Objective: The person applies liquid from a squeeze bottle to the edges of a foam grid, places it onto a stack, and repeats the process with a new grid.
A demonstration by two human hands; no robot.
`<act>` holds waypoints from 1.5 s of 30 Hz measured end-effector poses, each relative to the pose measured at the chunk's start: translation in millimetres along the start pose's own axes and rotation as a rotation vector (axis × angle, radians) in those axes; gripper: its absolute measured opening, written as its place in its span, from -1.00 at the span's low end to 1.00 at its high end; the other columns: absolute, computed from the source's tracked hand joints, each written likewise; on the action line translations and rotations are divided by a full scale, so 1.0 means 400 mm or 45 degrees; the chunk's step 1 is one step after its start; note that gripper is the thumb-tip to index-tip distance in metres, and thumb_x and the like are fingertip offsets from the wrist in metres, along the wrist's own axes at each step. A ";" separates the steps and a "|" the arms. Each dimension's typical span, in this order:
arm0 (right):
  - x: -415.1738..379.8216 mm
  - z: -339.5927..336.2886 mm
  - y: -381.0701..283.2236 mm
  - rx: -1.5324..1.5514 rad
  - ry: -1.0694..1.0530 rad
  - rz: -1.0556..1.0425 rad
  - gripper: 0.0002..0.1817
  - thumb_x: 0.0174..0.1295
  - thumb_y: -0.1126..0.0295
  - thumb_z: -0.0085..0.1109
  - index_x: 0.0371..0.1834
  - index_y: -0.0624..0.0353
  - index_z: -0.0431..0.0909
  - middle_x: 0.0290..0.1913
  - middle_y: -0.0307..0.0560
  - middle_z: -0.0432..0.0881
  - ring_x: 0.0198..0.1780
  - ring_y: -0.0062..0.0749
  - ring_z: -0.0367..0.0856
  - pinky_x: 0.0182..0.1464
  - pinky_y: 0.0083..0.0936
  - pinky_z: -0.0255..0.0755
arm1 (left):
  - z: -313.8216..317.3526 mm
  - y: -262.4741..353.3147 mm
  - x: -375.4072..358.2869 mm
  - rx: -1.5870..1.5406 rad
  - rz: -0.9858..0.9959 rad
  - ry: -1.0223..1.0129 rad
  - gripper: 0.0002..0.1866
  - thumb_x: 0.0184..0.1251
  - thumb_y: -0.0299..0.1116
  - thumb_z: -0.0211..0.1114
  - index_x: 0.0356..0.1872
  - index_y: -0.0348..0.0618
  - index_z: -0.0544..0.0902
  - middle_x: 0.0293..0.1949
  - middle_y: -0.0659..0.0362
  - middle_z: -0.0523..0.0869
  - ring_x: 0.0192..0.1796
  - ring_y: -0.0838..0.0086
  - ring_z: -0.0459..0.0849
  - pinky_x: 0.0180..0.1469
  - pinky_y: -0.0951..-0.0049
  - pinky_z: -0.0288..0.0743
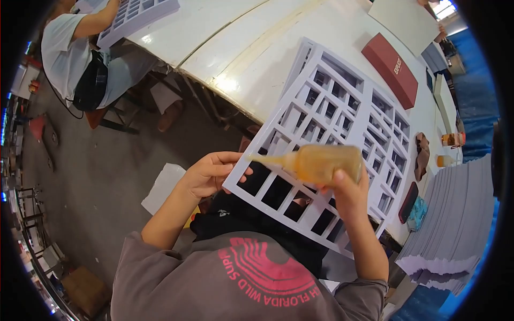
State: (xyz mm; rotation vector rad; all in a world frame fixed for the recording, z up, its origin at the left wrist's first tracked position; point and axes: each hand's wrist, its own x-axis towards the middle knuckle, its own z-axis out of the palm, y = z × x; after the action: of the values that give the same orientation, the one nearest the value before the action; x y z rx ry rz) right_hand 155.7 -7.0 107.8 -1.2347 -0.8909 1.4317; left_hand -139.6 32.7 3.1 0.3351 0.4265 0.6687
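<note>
A squeeze bottle of amber liquid [327, 162] lies nearly level in my right hand [349, 197], whose fingers wrap round its wide end. Its narrow nozzle points left, with the tip right over the left border of a white grid frame [274, 119]. This frame has many rectangular openings and rests tilted, partly on the table and partly over my lap. At its near left corner my left hand [208, 174] pinches the border between thumb and fingers. Beneath the frame's far left edge, another white panel [301, 63] shows.
A dark red box [391, 69] lies on the white table [235, 59] beyond the frame. Toward the right are a phone [408, 202], a brown cloth [422, 155], a jar [453, 139] and a tall stack of grey-white sheets [455, 224]. Across the table, a seated person [67, 48] handles a similar frame [140, 18].
</note>
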 end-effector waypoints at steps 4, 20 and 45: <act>-0.080 0.036 0.017 0.064 -0.114 0.092 -0.34 0.03 0.27 0.34 0.14 0.24 0.21 -0.10 0.04 0.54 -0.23 -0.32 0.62 -0.39 -0.51 0.53 | 0.015 0.001 -0.004 0.001 0.024 0.026 -0.52 0.20 -0.49 0.22 0.16 -0.41 0.41 -0.08 -0.11 0.63 -0.12 0.34 0.69 -0.27 0.51 0.64; 0.129 -0.368 -0.093 0.086 0.648 -0.449 -0.57 0.16 0.29 0.25 -0.04 0.27 0.30 -0.22 0.02 0.55 -0.38 -0.38 0.61 -0.37 -0.59 0.51 | -0.043 -0.061 0.072 -0.234 0.142 0.305 -0.64 0.30 -0.49 0.09 0.13 -0.08 0.48 -0.06 0.12 0.63 -0.09 0.42 0.64 -0.12 0.42 0.60; -0.216 -0.280 -0.037 0.412 0.313 -0.089 -0.44 0.10 0.33 0.29 0.11 0.25 0.25 -0.16 0.07 0.56 -0.36 -0.30 0.63 -0.41 -0.52 0.52 | 0.014 0.012 0.108 0.052 0.558 -0.145 -0.63 0.38 -0.42 0.09 0.20 0.01 0.39 0.15 -0.01 0.50 0.14 0.32 0.55 0.07 0.28 0.56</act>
State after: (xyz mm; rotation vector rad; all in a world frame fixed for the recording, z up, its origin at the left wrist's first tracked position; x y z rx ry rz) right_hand 265.9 -96.2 119.0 -1.0930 -0.5069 1.2760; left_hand -109.1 63.8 -1.8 0.5101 0.2579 1.0633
